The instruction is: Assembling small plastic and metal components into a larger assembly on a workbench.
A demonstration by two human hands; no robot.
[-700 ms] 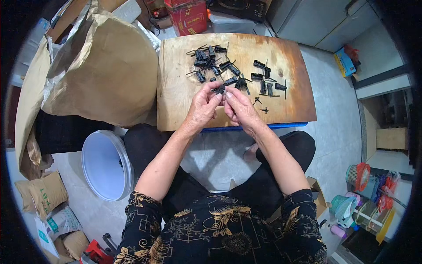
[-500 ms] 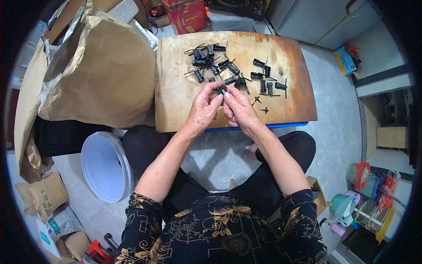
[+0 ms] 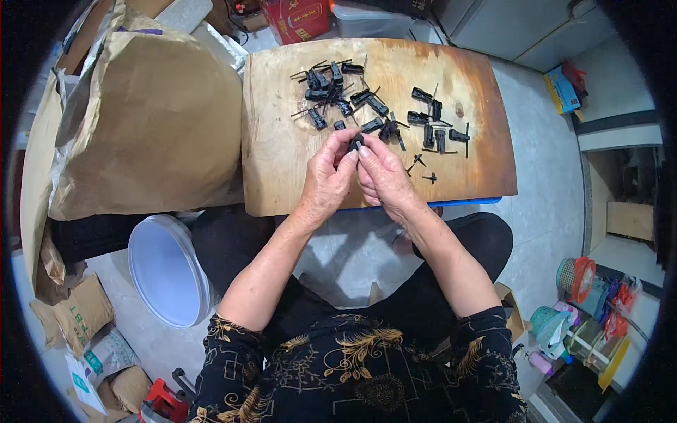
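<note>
Above the near part of the wooden board (image 3: 275, 155), my two hands meet around one small black plastic part (image 3: 356, 143). My left hand (image 3: 328, 168) pinches it from the left, and my right hand (image 3: 384, 173) closes on it from the right. The fingertips cover most of the part, so its shape is unclear. Just beyond my hands lies a loose heap of black plastic pieces with thin rods (image 3: 324, 88). To the right sits a smaller group of similar pieces (image 3: 437, 125). A few tiny black cross-shaped bits (image 3: 429, 178) rest near my right hand.
A large brown paper sack (image 3: 148, 127) stands against the board's left side. Below it is a white round tub (image 3: 166, 271) on the floor. A red box (image 3: 296, 20) stands beyond the board. Baskets and bags (image 3: 553, 328) crowd the lower right.
The view has shifted slightly, so the board and pieces sit a little differently in the picture. My hands keep their hold on the black part with barely any movement.
</note>
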